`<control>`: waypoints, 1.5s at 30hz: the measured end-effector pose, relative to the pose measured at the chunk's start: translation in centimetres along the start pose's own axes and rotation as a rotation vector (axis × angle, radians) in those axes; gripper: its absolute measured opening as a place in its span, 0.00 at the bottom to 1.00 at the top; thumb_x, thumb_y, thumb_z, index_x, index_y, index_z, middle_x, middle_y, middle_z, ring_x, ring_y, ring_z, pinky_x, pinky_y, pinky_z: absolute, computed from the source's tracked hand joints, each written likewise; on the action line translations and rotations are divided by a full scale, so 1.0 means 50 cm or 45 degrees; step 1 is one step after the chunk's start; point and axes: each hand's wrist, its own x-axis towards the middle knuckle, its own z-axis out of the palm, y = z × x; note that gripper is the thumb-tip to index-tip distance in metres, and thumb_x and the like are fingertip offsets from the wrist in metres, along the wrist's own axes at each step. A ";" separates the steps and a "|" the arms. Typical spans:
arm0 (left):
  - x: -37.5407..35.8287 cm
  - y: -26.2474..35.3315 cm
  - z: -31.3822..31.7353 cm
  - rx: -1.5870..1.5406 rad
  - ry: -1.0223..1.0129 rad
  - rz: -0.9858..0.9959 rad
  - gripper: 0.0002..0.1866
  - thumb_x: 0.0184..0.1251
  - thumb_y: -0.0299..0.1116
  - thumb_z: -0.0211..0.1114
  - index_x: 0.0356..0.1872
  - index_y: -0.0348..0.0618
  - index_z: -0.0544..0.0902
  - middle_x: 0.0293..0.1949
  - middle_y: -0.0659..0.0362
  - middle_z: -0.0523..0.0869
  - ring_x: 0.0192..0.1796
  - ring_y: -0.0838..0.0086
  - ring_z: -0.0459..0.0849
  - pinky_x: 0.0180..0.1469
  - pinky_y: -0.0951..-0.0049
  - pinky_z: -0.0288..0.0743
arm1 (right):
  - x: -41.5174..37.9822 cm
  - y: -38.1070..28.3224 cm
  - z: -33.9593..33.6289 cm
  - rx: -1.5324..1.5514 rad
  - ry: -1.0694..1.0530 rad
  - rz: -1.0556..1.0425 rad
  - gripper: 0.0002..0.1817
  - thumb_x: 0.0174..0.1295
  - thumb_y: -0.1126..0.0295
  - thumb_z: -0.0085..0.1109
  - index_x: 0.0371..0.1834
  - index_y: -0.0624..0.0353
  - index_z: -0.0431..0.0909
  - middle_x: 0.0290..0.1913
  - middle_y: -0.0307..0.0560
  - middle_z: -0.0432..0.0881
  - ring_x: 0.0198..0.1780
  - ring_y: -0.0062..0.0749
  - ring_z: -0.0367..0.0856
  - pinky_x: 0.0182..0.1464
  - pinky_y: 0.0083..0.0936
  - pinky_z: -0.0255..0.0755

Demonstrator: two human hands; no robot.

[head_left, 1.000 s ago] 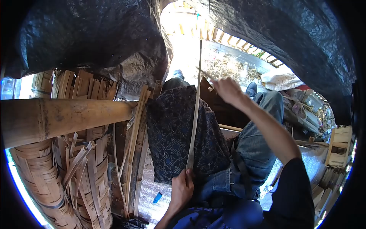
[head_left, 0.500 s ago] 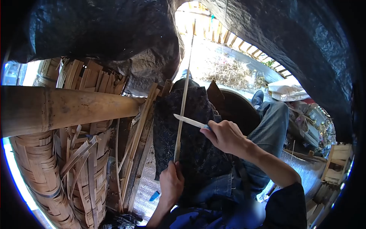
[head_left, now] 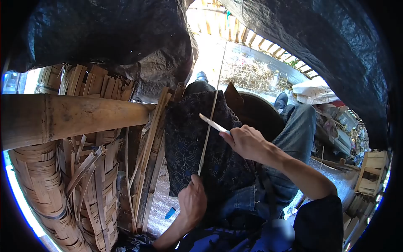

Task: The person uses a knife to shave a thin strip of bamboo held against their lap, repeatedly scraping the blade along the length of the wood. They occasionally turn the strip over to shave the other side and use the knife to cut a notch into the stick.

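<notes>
My left hand [head_left: 193, 200] is closed around the near end of a long, thin bamboo strip [head_left: 211, 122], which points away from me over my lap. In my right hand [head_left: 248, 143] is a knife [head_left: 212, 124], its fingers wrapped round the mostly hidden handle. The pale blade reaches left across the strip; whether it touches cannot be made out. Beneath both lies a dark patterned cloth [head_left: 184, 143] spread over my legs.
A thick bamboo pole [head_left: 84, 117] juts in from the left above woven bamboo baskets [head_left: 40, 180]. Split bamboo pieces [head_left: 147, 155] stand beside my lap. A small blue object [head_left: 170, 213] lies on the floor. Dark plastic sheeting [head_left: 109, 33] hangs overhead; dry straw [head_left: 252, 75] lies ahead.
The strip's far end has swung right, and its near end has shifted slightly right with my left hand. The knife has tilted more steeply, with its tip further right and higher.
</notes>
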 end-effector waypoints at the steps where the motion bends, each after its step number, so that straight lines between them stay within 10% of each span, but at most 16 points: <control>1: 0.001 0.000 -0.004 0.028 -0.035 0.035 0.07 0.69 0.29 0.49 0.32 0.36 0.67 0.24 0.40 0.81 0.25 0.47 0.82 0.26 0.54 0.76 | 0.003 0.005 -0.003 0.000 0.003 -0.001 0.32 0.72 0.50 0.40 0.15 0.64 0.74 0.12 0.56 0.74 0.17 0.51 0.78 0.21 0.42 0.71; 8: 0.004 0.025 -0.003 0.087 -0.113 -0.018 0.03 0.64 0.24 0.49 0.32 0.35 0.67 0.23 0.40 0.81 0.25 0.48 0.83 0.28 0.54 0.78 | 0.006 0.031 -0.023 0.246 -0.211 -0.036 0.35 0.73 0.49 0.37 0.14 0.65 0.74 0.14 0.60 0.74 0.21 0.54 0.79 0.28 0.44 0.73; 26: -0.002 0.029 0.029 -0.056 0.050 -0.092 0.05 0.65 0.25 0.50 0.32 0.34 0.68 0.21 0.38 0.80 0.27 0.43 0.81 0.29 0.49 0.75 | 0.036 0.079 0.068 -0.183 0.339 -0.339 0.29 0.70 0.54 0.47 0.12 0.61 0.71 0.10 0.56 0.72 0.15 0.54 0.76 0.17 0.41 0.71; 28: -0.016 0.031 0.026 -0.024 0.002 -0.089 0.05 0.65 0.25 0.51 0.31 0.34 0.68 0.21 0.38 0.80 0.27 0.43 0.81 0.29 0.49 0.74 | 0.074 0.119 0.064 -0.515 0.447 -0.442 0.21 0.71 0.60 0.46 0.26 0.63 0.78 0.15 0.50 0.73 0.18 0.42 0.77 0.19 0.35 0.71; 29: -0.015 0.029 0.022 0.011 -0.032 -0.074 0.05 0.64 0.25 0.52 0.31 0.34 0.68 0.21 0.38 0.80 0.26 0.43 0.81 0.29 0.49 0.74 | 0.089 0.078 -0.026 -0.172 -0.314 0.109 0.15 0.71 0.67 0.45 0.53 0.65 0.74 0.24 0.40 0.66 0.25 0.26 0.68 0.24 0.23 0.67; 31: -0.012 0.017 0.024 0.026 -0.009 -0.034 0.05 0.63 0.25 0.53 0.32 0.34 0.68 0.20 0.39 0.80 0.25 0.44 0.82 0.28 0.51 0.75 | 0.096 0.145 0.014 -0.494 0.181 -0.496 0.13 0.71 0.68 0.46 0.52 0.63 0.74 0.24 0.43 0.66 0.23 0.29 0.66 0.23 0.23 0.64; 34: 0.000 0.016 0.025 0.016 0.006 0.009 0.05 0.63 0.25 0.53 0.32 0.35 0.68 0.20 0.40 0.80 0.24 0.46 0.82 0.26 0.52 0.76 | 0.078 0.118 -0.003 -0.098 0.417 -0.506 0.18 0.70 0.62 0.49 0.24 0.62 0.77 0.15 0.52 0.71 0.16 0.44 0.72 0.17 0.33 0.63; 39: 0.021 -0.004 0.000 -0.135 0.031 0.049 0.10 0.69 0.30 0.52 0.30 0.32 0.71 0.19 0.45 0.79 0.22 0.53 0.81 0.25 0.57 0.72 | 0.021 0.064 0.011 0.074 0.263 -0.385 0.28 0.70 0.54 0.48 0.14 0.63 0.71 0.10 0.55 0.70 0.10 0.46 0.72 0.16 0.37 0.67; 42: 0.031 -0.019 -0.015 -1.189 -0.269 -0.330 0.25 0.77 0.47 0.40 0.37 0.34 0.78 0.17 0.68 0.67 0.18 0.82 0.64 0.21 0.79 0.59 | 0.023 0.064 0.017 0.071 0.246 -0.365 0.29 0.70 0.54 0.47 0.14 0.62 0.70 0.10 0.54 0.70 0.10 0.44 0.71 0.16 0.37 0.66; 45: 0.036 -0.031 -0.019 -1.634 -0.361 -0.541 0.22 0.77 0.46 0.42 0.41 0.38 0.77 0.20 0.68 0.66 0.21 0.80 0.66 0.23 0.79 0.59 | 0.022 0.056 0.022 0.130 0.328 -0.356 0.29 0.70 0.54 0.47 0.14 0.62 0.69 0.09 0.54 0.70 0.10 0.45 0.72 0.15 0.36 0.65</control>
